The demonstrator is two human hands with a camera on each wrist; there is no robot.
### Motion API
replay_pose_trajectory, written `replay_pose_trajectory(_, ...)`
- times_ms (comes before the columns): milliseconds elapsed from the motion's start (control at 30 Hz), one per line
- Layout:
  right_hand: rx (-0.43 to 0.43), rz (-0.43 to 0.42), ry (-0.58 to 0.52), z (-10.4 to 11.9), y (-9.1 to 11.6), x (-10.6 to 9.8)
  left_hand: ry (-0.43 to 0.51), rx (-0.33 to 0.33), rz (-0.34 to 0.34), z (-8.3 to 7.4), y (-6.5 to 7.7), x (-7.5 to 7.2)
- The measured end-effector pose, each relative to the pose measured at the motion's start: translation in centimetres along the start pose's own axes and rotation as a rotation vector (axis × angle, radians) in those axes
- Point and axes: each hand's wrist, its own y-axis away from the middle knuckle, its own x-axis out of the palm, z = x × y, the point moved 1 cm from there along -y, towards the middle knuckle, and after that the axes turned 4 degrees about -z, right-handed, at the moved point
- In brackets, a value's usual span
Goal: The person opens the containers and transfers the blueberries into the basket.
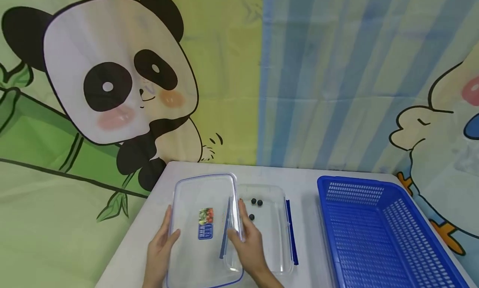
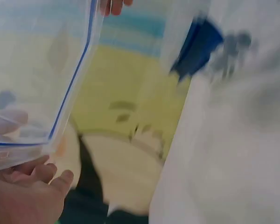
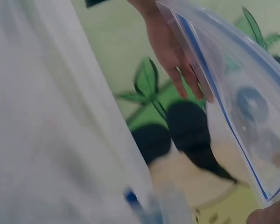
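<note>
A clear plastic lid [image 1: 187,259] with a blue seal line and a small picture label [image 1: 206,224] is held up over the table. My left hand [image 1: 159,248] grips its left edge, thumb on top and fingers on the far side. On its right edge, my right hand [image 1: 251,248] holds it the same way. Behind and to the right stands a clear plastic box [image 1: 277,250] with blue side clips [image 1: 292,234]. Several small dark round things, berry-like, lie in it, one of them [image 1: 260,203] near its far end. The lid partly covers the box's left side.
A blue mesh basket [image 1: 374,238] stands at the right of the white table [image 1: 299,178]. Along its left side runs a see-through plastic edge [image 1: 324,238]. Behind the table hangs a cloth [image 1: 224,92] printed with a panda.
</note>
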Motion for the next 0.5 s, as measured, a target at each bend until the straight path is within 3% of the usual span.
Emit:
replay_pose_trajectory(100,-0.022,0.059,0.061,-0.4,0.5,3.6,-0.043,-0.002,-0.065,0.7,0.6,-3.7)
replay_pose_trajectory(167,-0.031,0.106,0.101,-1.1,1.1,5.7,-0.042,-0.039,-0.086,1.6,1.1,-5.9)
replay_pose_trajectory(300,-0.009,0.221,0.169,-3.3,2.1,8.7,-0.022,-0.237,-0.099,4.2,2.0,-9.0)
replay_pose_trajectory(400,0.013,0.281,0.215,-5.3,2.5,9.5,-0.055,-0.385,-0.046,6.6,2.7,-10.3)
replay_pose_trajectory(500,0.048,0.311,0.239,-7.2,3.0,9.8,-0.1,-0.464,0.07,9.2,3.3,-11.4)
